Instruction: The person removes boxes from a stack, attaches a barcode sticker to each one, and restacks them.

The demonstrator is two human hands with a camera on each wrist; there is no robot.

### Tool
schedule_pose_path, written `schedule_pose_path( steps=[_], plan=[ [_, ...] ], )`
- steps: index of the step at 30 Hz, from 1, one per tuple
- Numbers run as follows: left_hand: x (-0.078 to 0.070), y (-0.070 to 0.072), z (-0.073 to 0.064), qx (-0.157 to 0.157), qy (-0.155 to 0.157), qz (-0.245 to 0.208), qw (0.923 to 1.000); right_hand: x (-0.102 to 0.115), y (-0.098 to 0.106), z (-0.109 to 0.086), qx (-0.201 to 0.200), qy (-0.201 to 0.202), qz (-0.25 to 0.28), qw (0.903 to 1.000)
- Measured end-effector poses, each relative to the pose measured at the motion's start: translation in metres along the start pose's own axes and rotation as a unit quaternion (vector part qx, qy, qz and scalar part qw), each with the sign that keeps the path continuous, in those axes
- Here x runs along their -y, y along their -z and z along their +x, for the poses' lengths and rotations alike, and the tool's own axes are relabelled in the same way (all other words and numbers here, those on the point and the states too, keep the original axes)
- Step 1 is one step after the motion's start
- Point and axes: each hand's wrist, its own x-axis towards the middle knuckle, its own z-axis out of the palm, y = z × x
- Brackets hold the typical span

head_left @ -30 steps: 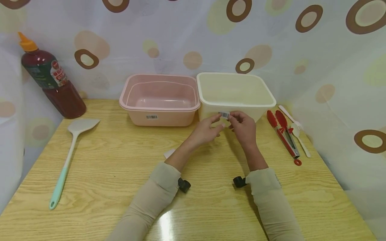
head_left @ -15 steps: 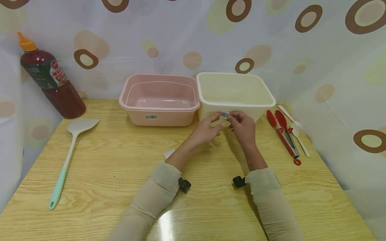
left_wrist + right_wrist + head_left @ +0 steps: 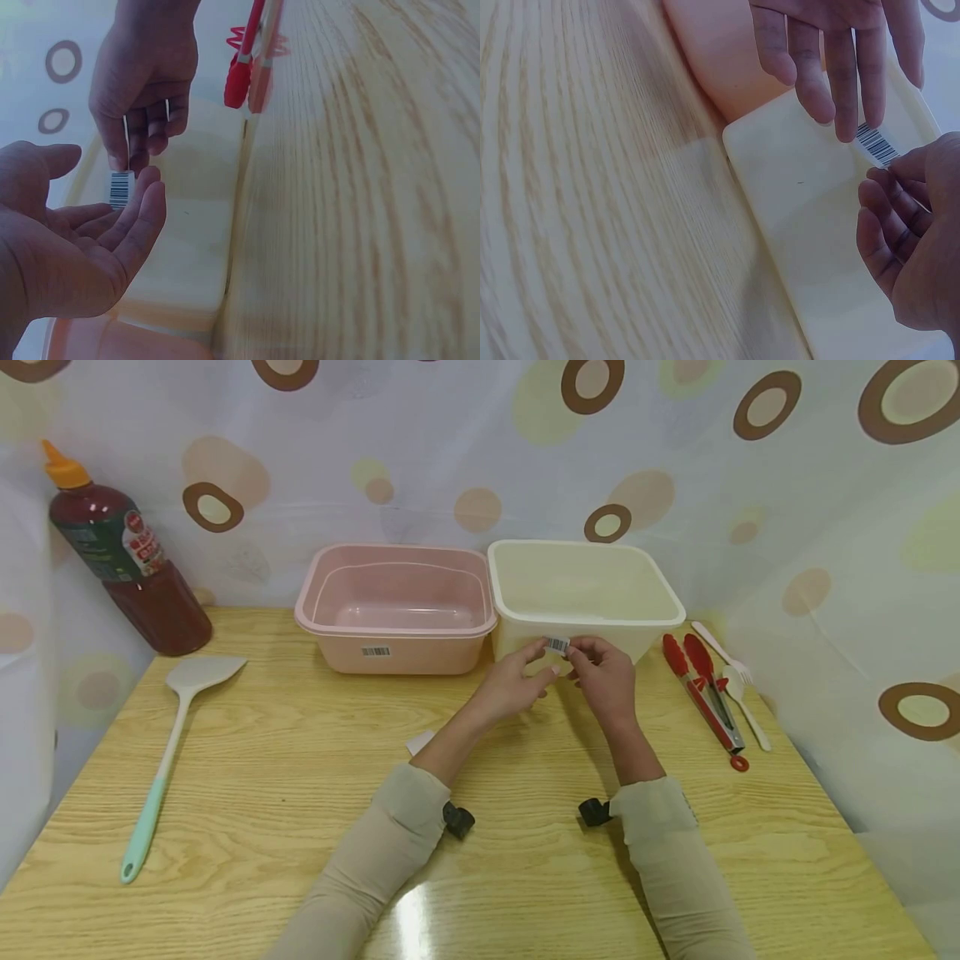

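A small white barcode sticker point(image 3: 557, 645) is in front of the near wall of the cream bin point(image 3: 588, 610). My right hand point(image 3: 607, 681) pinches one end of it between thumb and index finger, as the right wrist view shows of the sticker point(image 3: 876, 144). At its other end, the fingertips of my left hand point(image 3: 510, 685) touch or nearly touch it. That hand's thumb stands apart and its fingers are relaxed, seen also in the left wrist view on the left hand point(image 3: 82, 255). Whether the sticker is on the bin's wall cannot be told.
A pink bin point(image 3: 405, 652) with its own barcode stands left of the cream one. Red tongs point(image 3: 701, 693), a fork point(image 3: 723, 647) and a spoon point(image 3: 750, 710) lie at right. At left are a spatula point(image 3: 168, 752) and a sauce bottle point(image 3: 135, 560). White paper point(image 3: 420, 742) lies beside my left forearm.
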Motion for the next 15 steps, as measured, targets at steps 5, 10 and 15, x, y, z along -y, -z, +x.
schedule_pose_path(
  steps=[5,10,15],
  plan=[
    [-0.0006,0.0003,-0.0002,-0.002,0.0,0.006,1.0,0.0,0.0009,0.0004,0.002,-0.001,-0.004,1.0],
    [-0.0009,-0.0001,-0.0007,-0.001,0.003,0.003,1.0,-0.0012,0.0014,0.0009,0.006,-0.003,-0.006,1.0],
    [-0.0003,-0.0004,-0.0001,-0.003,0.002,0.003,1.0,-0.0023,0.0022,0.0013,0.004,-0.003,-0.008,1.0]
  ],
)
